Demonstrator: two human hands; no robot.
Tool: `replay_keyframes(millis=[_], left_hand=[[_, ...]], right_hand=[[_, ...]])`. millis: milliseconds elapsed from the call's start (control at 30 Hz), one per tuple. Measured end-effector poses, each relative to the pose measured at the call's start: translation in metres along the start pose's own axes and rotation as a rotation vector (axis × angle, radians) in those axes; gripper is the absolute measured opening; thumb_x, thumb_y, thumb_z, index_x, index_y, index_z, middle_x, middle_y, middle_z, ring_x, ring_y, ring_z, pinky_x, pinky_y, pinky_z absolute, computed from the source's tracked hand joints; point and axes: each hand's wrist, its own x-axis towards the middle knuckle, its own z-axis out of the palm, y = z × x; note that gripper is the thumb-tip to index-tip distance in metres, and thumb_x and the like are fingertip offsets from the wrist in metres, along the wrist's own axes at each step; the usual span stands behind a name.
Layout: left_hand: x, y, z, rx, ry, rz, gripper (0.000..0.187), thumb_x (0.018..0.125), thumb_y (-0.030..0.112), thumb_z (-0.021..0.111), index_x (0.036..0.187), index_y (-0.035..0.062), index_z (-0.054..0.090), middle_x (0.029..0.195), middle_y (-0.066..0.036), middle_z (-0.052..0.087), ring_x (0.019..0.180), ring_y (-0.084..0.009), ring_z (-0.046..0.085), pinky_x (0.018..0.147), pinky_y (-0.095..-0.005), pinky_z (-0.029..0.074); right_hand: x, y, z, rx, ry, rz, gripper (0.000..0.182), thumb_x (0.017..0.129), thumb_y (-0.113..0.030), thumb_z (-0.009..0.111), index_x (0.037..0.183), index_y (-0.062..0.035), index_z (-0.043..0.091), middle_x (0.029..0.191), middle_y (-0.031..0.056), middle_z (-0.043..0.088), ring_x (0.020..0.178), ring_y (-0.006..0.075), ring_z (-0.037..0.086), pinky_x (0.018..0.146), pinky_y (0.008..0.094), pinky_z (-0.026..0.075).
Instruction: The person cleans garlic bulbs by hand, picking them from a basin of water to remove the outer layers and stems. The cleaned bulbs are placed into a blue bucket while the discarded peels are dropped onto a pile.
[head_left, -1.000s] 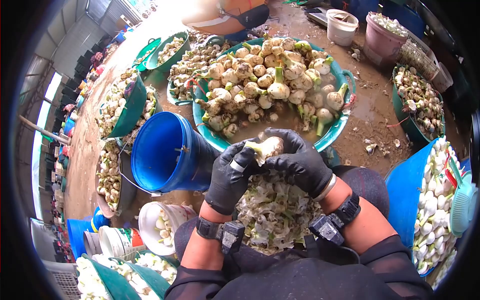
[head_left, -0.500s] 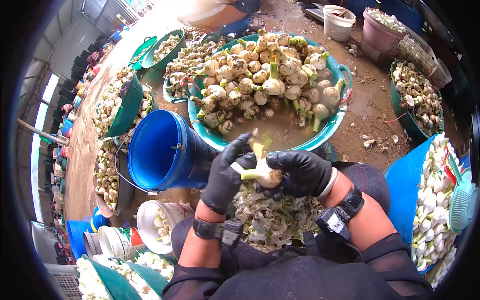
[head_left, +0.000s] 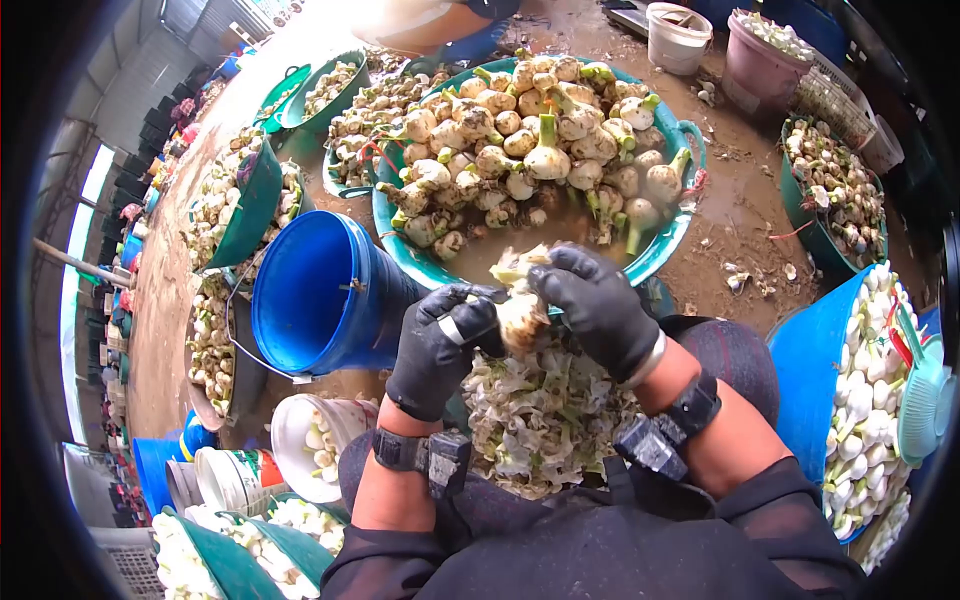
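In front of my lap I hold a garlic bulb (head_left: 522,318), brownish below, with pale loose skin or stem at its top. My right hand (head_left: 600,305), in a black glove, pinches the upper part between thumb and fingers. Closed against the bulb's left side is my left hand (head_left: 440,345), also black-gloved, with a white band around one finger. Below both hands lies a heap of peeled skins (head_left: 545,420). Just beyond them stands a teal tub (head_left: 655,265) of murky water, piled with unpeeled garlic bulbs (head_left: 500,150).
An empty blue bucket (head_left: 310,290) leans at my left. White buckets (head_left: 310,450) and tubs of pale garlic (head_left: 290,570) stand at lower left. A blue container (head_left: 815,370) of cleaned garlic with a teal strainer (head_left: 925,400) is at my right. Another person (head_left: 420,25) is at the far side.
The bulb has turned from stem up and sideways to brown side down. My right hand has risen to its top; my left hand has lowered slightly and curled in.
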Motion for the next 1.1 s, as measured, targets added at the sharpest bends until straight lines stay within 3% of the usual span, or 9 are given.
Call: replay_keyframes(millis=[67,133,200,267,467,600,667,867,1100], left_hand=[[0.006,-0.009,-0.013,-0.160,0.103,-0.021,0.025,0.089,0.020,0.058,0.096,-0.0039,0.061,0.067,-0.004,0.060,0.060,-0.0129,0.058,0.062,-0.0265,0.049],[0.011,-0.012,-0.024,0.249,0.046,0.230,0.030,0.089,0.022,0.057,0.102,-0.0046,0.059,0.067,-0.005,0.058,0.059,-0.0144,0.058,0.062,-0.0279,0.049],[0.007,-0.012,-0.019,-0.480,0.144,-0.062,0.032,0.090,0.024,0.056,0.106,-0.0045,0.057,0.070,-0.006,0.059,0.060,-0.0147,0.059,0.062,-0.0285,0.050],[0.008,-0.008,-0.012,-0.422,0.161,-0.057,0.031,0.090,0.022,0.057,0.105,-0.0040,0.058,0.072,-0.006,0.059,0.062,-0.0149,0.060,0.062,-0.0280,0.050],[0.003,-0.006,0.000,-0.162,0.116,-0.068,0.027,0.090,0.017,0.057,0.108,-0.0024,0.058,0.081,-0.006,0.062,0.074,-0.0137,0.061,0.068,-0.0262,0.048],[0.005,-0.006,0.009,-0.265,0.070,-0.054,0.029,0.090,0.017,0.057,0.111,-0.0034,0.058,0.092,-0.007,0.065,0.081,-0.0125,0.062,0.073,-0.0249,0.050],[0.007,-0.008,0.007,-0.205,0.073,-0.073,0.030,0.091,0.018,0.058,0.112,-0.0034,0.057,0.094,-0.007,0.065,0.082,-0.0121,0.062,0.073,-0.0250,0.050],[0.007,-0.005,0.017,-0.341,0.081,-0.027,0.035,0.091,0.014,0.057,0.120,-0.0045,0.054,0.103,-0.011,0.063,0.087,-0.0177,0.064,0.079,-0.0308,0.054],[0.006,-0.004,0.016,-0.517,0.058,-0.157,0.037,0.090,0.014,0.057,0.122,-0.0042,0.052,0.108,-0.011,0.062,0.089,-0.0181,0.064,0.078,-0.0308,0.054]], right_hand=[[-0.003,-0.011,-0.001,-1.222,-0.020,-1.146,0.009,0.080,-0.013,0.060,0.082,-0.0052,0.057,0.072,0.0095,0.054,0.069,0.0251,0.057,0.062,0.0352,0.045],[-0.020,0.005,0.008,-1.036,-0.385,-0.652,0.010,0.075,-0.010,0.060,0.085,-0.0062,0.060,0.077,0.0144,0.058,0.074,0.0335,0.059,0.067,0.0389,0.047],[-0.019,0.028,0.006,-1.525,-0.699,-0.005,0.026,0.080,-0.023,0.060,0.099,-0.0057,0.063,0.082,0.0180,0.061,0.079,0.0362,0.060,0.072,0.0435,0.047],[-0.027,0.023,0.002,-1.510,-0.624,0.213,0.041,0.079,-0.027,0.064,0.115,-0.0078,0.059,0.088,0.0178,0.063,0.084,0.0332,0.062,0.075,0.0396,0.049],[-0.005,0.011,-0.006,-0.344,-0.106,-0.248,0.064,0.067,-0.017,0.080,0.122,-0.0003,0.053,0.110,0.0151,0.061,0.101,0.0213,0.060,0.089,0.0319,0.046],[-0.004,0.019,-0.007,-0.209,-0.134,-0.217,0.065,0.067,-0.014,0.081,0.123,0.0023,0.051,0.113,0.0133,0.059,0.100,0.0183,0.058,0.089,0.0306,0.046],[-0.006,0.013,-0.006,-0.601,-0.111,-0.503,0.058,0.076,0.001,0.071,0.128,0.0018,0.045,0.114,0.0088,0.058,0.101,0.0145,0.057,0.087,0.0298,0.049],[-0.007,0.010,-0.005,-0.044,0.007,-0.198,0.055,0.071,-0.004,0.077,0.120,0.0018,0.051,0.109,0.0081,0.060,0.098,0.0130,0.057,0.086,0.0282,0.049],[-0.006,0.015,0.000,-0.160,-0.027,-0.299,0.057,0.070,0.001,0.075,0.121,0.0018,0.049,0.107,0.0073,0.060,0.094,0.0126,0.059,0.085,0.0273,0.050]])
